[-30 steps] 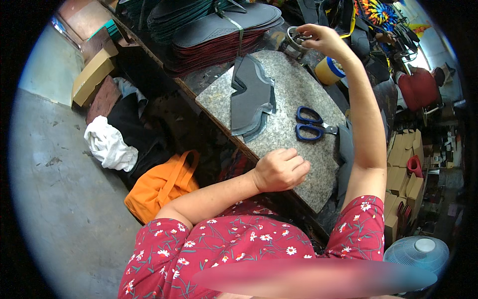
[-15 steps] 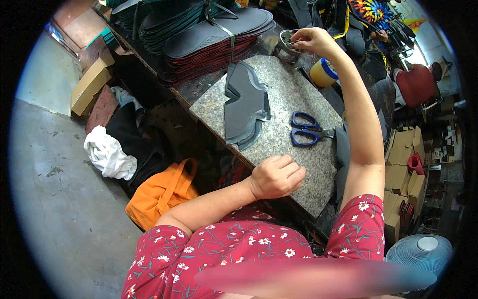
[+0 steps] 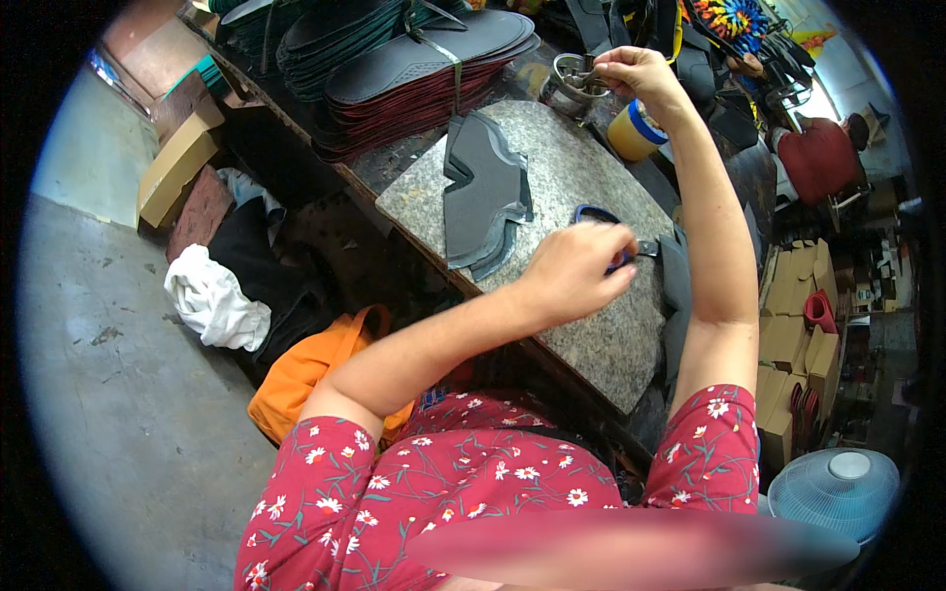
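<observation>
- Here, grey cut pieces (image 3: 485, 192) lie stacked on the granite worktop (image 3: 581, 335), left of both hands.
- Left hand (image 3: 572, 271) curls closed over the blue-handled scissors (image 3: 596, 219), nearer them.
- Right hand (image 3: 636, 74) pinches something at the metal tin (image 3: 570, 81), farther back.

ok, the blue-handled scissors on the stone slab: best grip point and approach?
Take the scissors by the blue handle loops, coming from above on the near-left side, where the left hand already covers them. They lie flat on the stone slab, and the blades, mostly hidden, seem to point right toward the edge.
</observation>
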A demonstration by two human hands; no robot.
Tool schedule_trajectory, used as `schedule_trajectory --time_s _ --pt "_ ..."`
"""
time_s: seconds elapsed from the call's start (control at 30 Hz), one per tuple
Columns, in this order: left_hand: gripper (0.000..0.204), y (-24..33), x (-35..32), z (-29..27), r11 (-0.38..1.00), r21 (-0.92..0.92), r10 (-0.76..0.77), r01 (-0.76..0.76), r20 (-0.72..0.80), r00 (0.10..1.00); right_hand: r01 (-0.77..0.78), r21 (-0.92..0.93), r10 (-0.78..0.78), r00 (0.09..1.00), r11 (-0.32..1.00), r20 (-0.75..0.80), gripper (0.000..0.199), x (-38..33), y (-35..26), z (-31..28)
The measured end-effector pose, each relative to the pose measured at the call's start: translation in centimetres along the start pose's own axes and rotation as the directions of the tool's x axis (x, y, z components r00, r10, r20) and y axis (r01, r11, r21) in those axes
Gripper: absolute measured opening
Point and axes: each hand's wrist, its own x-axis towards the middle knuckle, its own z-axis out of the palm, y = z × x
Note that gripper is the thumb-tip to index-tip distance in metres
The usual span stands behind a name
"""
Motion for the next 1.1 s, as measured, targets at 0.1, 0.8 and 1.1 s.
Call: schedule_trajectory --time_s 0.1,0.8,1.1 --pt "0.016 -0.6 3.5 1.1 0.963 0.229 0.149 -0.145 -0.003 0.989 -0.04 0.1 0.042 0.999 0.994 -0.014 0.014 -0.2 -0.4 -0.9" --pt "0.008 -3.9 5.2 4.1 0.703 0.502 0.461 -0.504 0.217 0.86 0.204 -0.949 -0.365 0.925 0.241 0.106 0.026 -1.1 -0.7 2.5" --pt "0.009 -3.8 5.3 4.0 0.707 0.517 0.449 -0.482 0.198 0.871 0.174 -0.879 -0.21 0.974 0.445 0.087 0.031 0.4 1.6 2.3"
